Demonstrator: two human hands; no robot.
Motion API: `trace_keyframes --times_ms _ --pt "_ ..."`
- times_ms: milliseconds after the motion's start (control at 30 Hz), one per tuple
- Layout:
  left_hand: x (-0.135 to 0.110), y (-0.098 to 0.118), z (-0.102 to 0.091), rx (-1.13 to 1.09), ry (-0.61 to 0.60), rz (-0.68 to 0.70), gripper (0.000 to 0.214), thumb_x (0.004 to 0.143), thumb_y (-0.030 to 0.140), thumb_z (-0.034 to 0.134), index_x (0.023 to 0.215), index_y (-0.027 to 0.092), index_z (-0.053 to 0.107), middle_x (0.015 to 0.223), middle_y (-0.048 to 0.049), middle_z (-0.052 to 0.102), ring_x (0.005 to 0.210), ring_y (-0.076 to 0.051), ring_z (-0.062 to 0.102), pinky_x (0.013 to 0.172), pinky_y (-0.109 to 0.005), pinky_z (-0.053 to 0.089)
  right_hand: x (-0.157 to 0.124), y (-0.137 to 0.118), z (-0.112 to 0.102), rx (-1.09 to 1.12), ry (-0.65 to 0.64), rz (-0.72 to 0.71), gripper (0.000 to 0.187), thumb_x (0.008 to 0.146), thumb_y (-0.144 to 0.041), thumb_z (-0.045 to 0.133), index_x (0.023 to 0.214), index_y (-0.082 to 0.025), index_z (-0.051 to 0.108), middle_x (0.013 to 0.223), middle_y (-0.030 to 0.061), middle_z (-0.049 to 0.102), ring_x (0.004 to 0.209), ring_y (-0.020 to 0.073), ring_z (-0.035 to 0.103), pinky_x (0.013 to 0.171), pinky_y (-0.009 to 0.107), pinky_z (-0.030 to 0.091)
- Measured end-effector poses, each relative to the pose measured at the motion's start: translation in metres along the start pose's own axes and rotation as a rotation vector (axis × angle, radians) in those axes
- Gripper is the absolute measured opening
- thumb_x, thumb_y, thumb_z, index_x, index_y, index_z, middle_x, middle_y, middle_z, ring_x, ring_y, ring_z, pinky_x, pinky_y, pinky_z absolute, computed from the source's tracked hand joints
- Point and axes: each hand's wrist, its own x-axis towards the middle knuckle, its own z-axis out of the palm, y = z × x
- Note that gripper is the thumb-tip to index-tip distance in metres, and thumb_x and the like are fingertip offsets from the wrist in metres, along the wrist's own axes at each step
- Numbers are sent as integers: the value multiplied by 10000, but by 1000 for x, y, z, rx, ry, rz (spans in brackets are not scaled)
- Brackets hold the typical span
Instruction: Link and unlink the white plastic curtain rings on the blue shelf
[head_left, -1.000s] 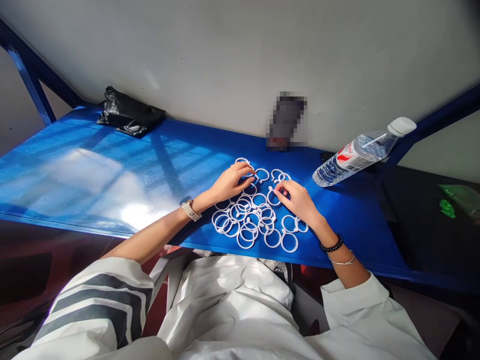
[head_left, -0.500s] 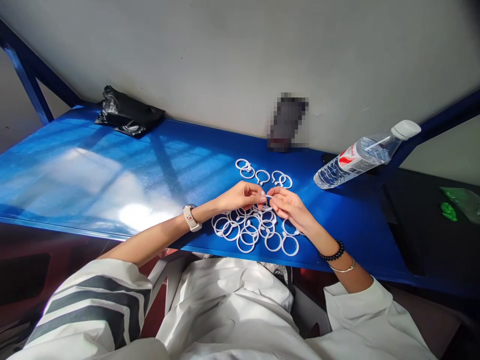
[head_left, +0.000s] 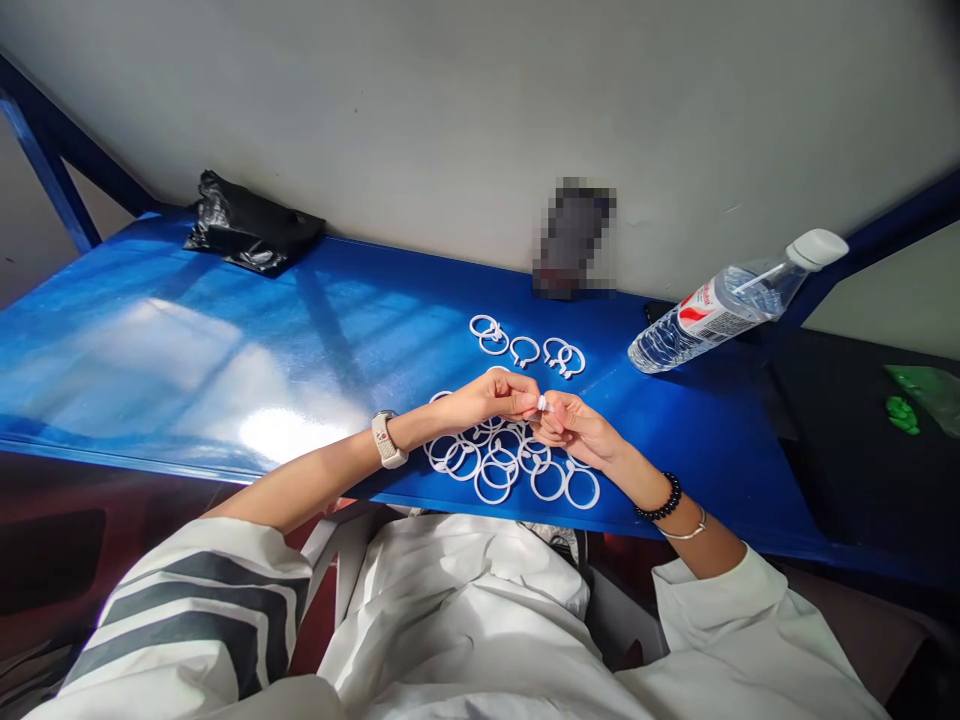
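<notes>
Several white plastic rings (head_left: 495, 462) lie in a loose pile on the blue table (head_left: 225, 340), with a short row of a few more rings (head_left: 525, 350) farther back. Above the pile my left hand (head_left: 487, 398) and my right hand (head_left: 574, 428) meet fingertip to fingertip. Both pinch one white ring (head_left: 541, 403) between them; only a small white part of it shows. A watch is on my left wrist, and a bead bracelet and a thin bangle are on my right.
A plastic water bottle (head_left: 731, 300) lies on its side at the right against the wall. A crumpled black bag (head_left: 251, 232) sits at the back left. A blurred dark object (head_left: 574, 238) leans on the wall. Green pieces (head_left: 900, 413) lie on a dark surface far right.
Both hands left the table, where they were touching rings, and came together above the pile, pinching one ring between them. They have risen slightly since half a second ago.
</notes>
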Motion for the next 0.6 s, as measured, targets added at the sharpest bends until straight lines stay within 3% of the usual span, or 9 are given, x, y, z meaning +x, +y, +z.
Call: trace_keyframes --times_ms 200,333,467,533,600 --pt "0 -2 -2 -33 -85 37 578 781 660 713 636 134 522 568 26 434 533 -75 341 536 -249 239 -1 4 4 48 -112 -29 553 854 -527 721 569 -178 401 463 -90 281 412 50 214 468 239 182" --pt "-2 2 3 -128 -91 73 573 765 635 744 608 143 494 560 33 422 518 -66 322 525 -246 246 -5 -2 10 39 -98 -77 599 847 -568 704 547 -178 362 481 -80 286 401 54 219 447 237 200" --pt "-3 7 3 -91 1 94 564 792 641 716 628 153 485 562 43 400 527 -69 329 541 -242 293 -8 -14 8 -125 57 -100 508 893 -601 624 628 -201 456 540 -76 351 393 53 232 428 237 203" --pt "-3 8 -4 31 113 121 522 846 635 658 699 150 534 581 36 437 537 -76 371 547 -236 314 -9 -19 0 -322 196 -124 376 932 -574 573 808 -220 586 662 -45 502 425 61 336 438 239 265" --pt "-2 8 -18 240 227 168 473 903 598 598 790 139 601 652 2 530 580 -93 444 559 -230 347 -9 -22 -9 -625 308 -179 280 968 -490 541 1060 -244 640 902 17 636 534 90 500 513 262 402"
